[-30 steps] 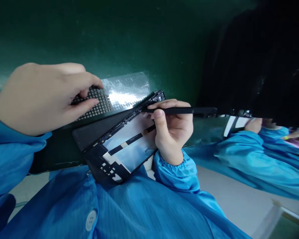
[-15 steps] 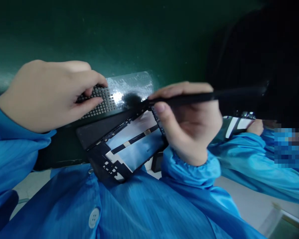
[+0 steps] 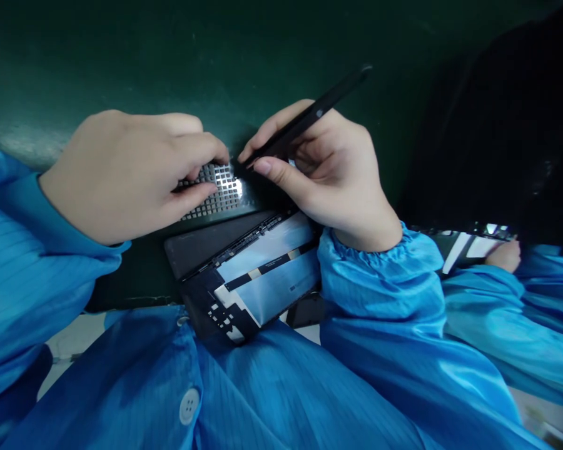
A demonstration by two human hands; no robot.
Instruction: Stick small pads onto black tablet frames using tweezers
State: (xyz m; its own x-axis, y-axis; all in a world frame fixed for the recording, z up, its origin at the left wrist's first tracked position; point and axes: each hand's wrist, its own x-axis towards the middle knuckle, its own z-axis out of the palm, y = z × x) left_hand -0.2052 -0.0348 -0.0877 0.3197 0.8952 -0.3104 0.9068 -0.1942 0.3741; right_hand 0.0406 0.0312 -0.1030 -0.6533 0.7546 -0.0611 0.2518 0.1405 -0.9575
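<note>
My left hand (image 3: pixel 141 172) holds a clear sheet of small grey square pads (image 3: pixel 223 194), its thumb and index finger closed at the sheet's edge. Black tweezers (image 3: pixel 309 122) lie in the closed fingers of my right hand (image 3: pixel 338 169). Their tip points down at the right end of the pads; whether it grips a pad is too dark to tell. Below both hands, an opened phone housing (image 3: pixel 267 275) with a silvery-blue inner face and a dark strip across it leans at the table edge, against my blue smock. A dark flat panel (image 3: pixel 206 240) lies along its upper side.
The dark green tabletop (image 3: pixel 192 56) stretches away beyond my hands. A large black shape (image 3: pixel 507 137) fills the right side. Below it, another person's hand (image 3: pixel 504 255) and blue sleeve (image 3: pixel 488 300) are near some white and dark parts.
My right hand has moved left and up from the phone housing to the pad sheet, and the tweezers have swung to a steeper slant. My left hand keeps its hold on the sheet.
</note>
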